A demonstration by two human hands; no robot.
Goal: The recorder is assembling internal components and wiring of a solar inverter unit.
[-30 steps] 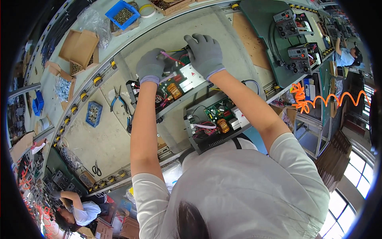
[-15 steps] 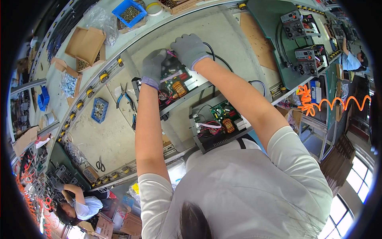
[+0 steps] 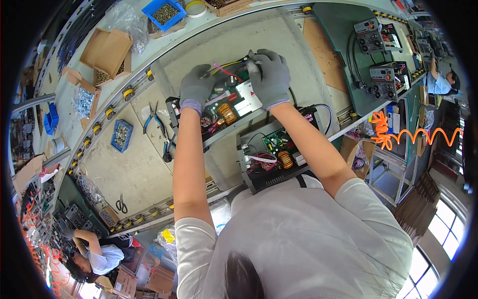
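An opened electronic unit [image 3: 226, 117] with a green circuit board, copper coil and metal plate lies in front of me. Both of my hands wear grey gloves. My left hand [image 3: 195, 85] is over its far left part, fingers bent in a pinch at one end of a yellow wire [image 3: 228, 65]. My right hand [image 3: 269, 77] is above the far right corner, fingers closed round the wire's other end and a dark piece there. Between the hands a pink wire [image 3: 222, 69] sticks up. A second opened unit [image 3: 276, 154] sits nearer my body, partly behind my right forearm.
Blue-handled pliers [image 3: 158, 124] and a small blue screw tray [image 3: 121, 135] lie left. Scissors [image 3: 121, 205] rest farther down. Cartons [image 3: 106, 52] and a blue bin [image 3: 163, 14] of hardware stand beyond the roller rail. Two finished-looking units [image 3: 383, 79] sit right, near an orange coiled hose [image 3: 381, 122].
My right hand has moved right and nearer, drawing out the yellow wire that now spans between the hands. My left hand has shifted slightly; more of the board and metal plate shows.
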